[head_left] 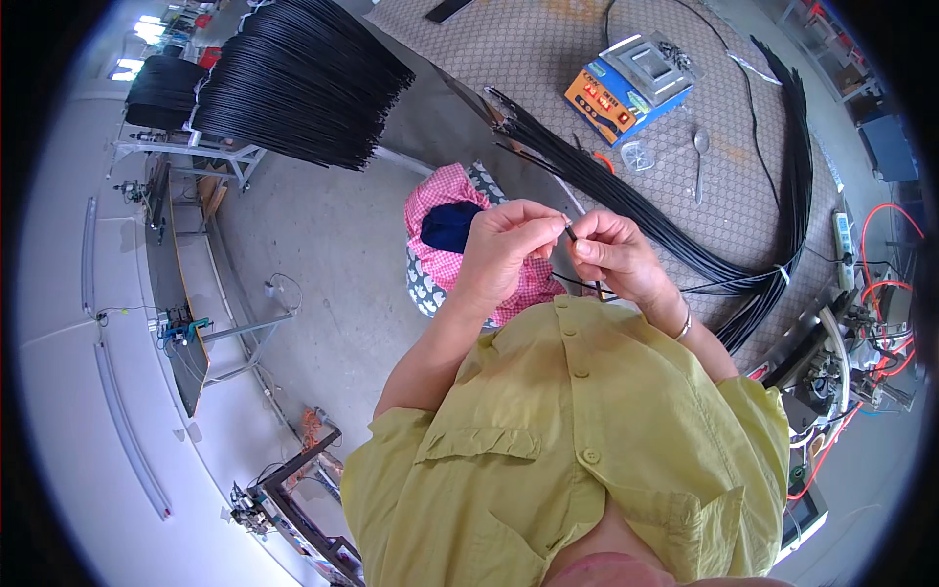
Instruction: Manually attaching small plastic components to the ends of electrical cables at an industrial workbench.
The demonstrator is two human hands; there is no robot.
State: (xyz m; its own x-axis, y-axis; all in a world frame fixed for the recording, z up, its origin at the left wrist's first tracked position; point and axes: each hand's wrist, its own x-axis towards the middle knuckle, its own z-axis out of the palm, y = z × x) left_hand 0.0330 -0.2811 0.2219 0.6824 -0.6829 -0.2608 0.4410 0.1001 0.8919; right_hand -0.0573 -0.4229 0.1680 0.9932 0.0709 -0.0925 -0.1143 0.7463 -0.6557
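In front of my chest my two hands meet at the end of a thin black cable (571, 233). My right hand (626, 259) pinches the cable between thumb and fingers. At the cable's tip, my left hand (509, 243) has thumb and forefinger closed on a small light-coloured bit; its exact kind is too small to tell. Just beyond my hands, a long bundle of black cables (636, 201) lies across the patterned table, tied with white bands. Past it stands a blue and orange box-shaped heater (611, 106) with a metal tray on top and a lit red display.
A metal spoon (700, 161) and a small clear dish (638, 155) lie on the patterned table (509, 49). Pink checked cloth (440, 201) covers a seat below my left hand. Thick black cable bundles (298, 83) hang on a rack at far left. Machinery with red hoses (861, 342) stands right.
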